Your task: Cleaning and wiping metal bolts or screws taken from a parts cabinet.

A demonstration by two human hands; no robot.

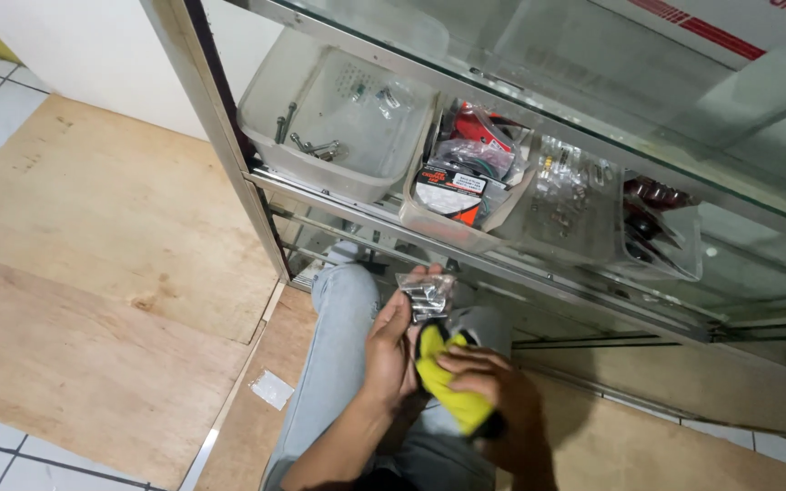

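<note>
Left hand (391, 350) is gripping a clear plastic bag of metal bolts (426, 294), fingers clamped on it, held above the knees in front of the glass display cabinet (229, 136). Right hand (488, 382) is pressing a yellow cloth (448, 382) against the bag's underside, fingers closed on the cloth.

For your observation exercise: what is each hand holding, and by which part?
The left hand pinches a clear packet of metal parts by its lower edge; the right hand grips a yellow cloth around its middle.
</note>
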